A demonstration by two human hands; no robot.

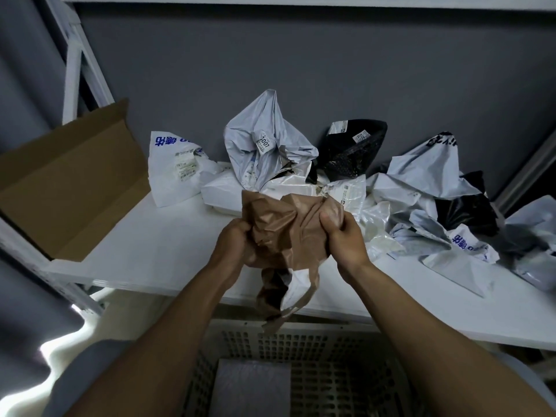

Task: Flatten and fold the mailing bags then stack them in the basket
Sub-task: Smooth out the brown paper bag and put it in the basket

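- The basket [331, 350] sits below the worktop [144, 245], handy for stacking.
- The left hand [233, 239] and right hand [343, 236] pinch the crumpled brown bag [285, 227] in curled fingers, likely to spread it.

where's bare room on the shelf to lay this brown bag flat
Best patch for the brown bag: bare shelf between the box and the pile, left of the left hand. A narrower strip runs along the front edge right of the right hand. The pile crowds the back and right.

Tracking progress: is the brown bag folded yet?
Crumpled, not folded: left hand and right hand grip the brown bag, its tail dangling above the basket.
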